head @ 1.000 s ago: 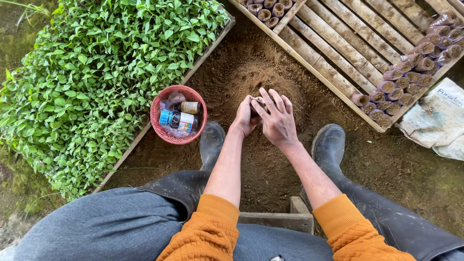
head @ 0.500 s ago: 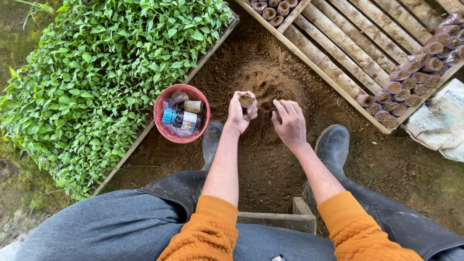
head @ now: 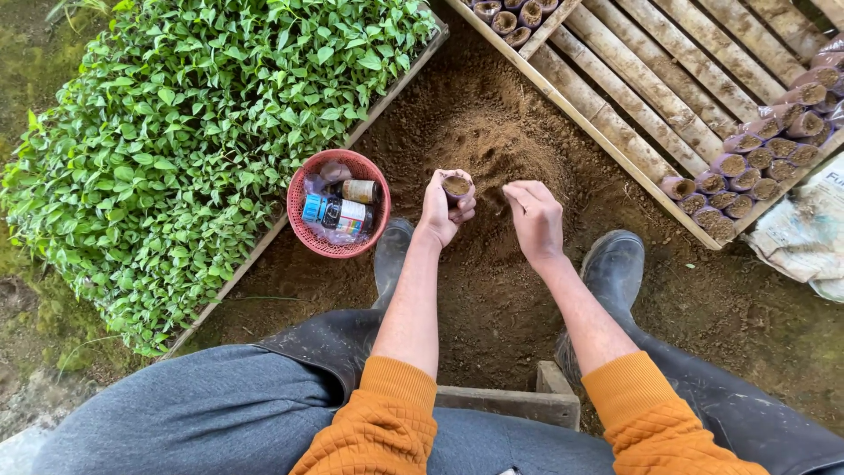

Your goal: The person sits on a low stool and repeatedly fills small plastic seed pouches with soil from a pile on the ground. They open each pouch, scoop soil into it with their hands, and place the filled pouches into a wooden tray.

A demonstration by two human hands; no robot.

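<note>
Left hand: my left hand (head: pixel 442 211) is curled round a small soil-filled pot (head: pixel 455 186), held upright above the soil heap (head: pixel 492 149).
Right hand: my right hand (head: pixel 534 220) is loosely cupped with fingers bent, on the heap just beside the pot; whether it holds soil I cannot tell.
Basket: red basket (head: pixel 303 230) of bottles, left of my left hand.
Rack: slatted wooden rack (head: pixel 633 79) with filled pots, upper right.
Seedlings: green bed (head: pixel 176 132), far left.

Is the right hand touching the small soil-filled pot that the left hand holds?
Apart. The head view shows bare brown soil between the right hand and the small soil-filled pot in the left hand.
</note>
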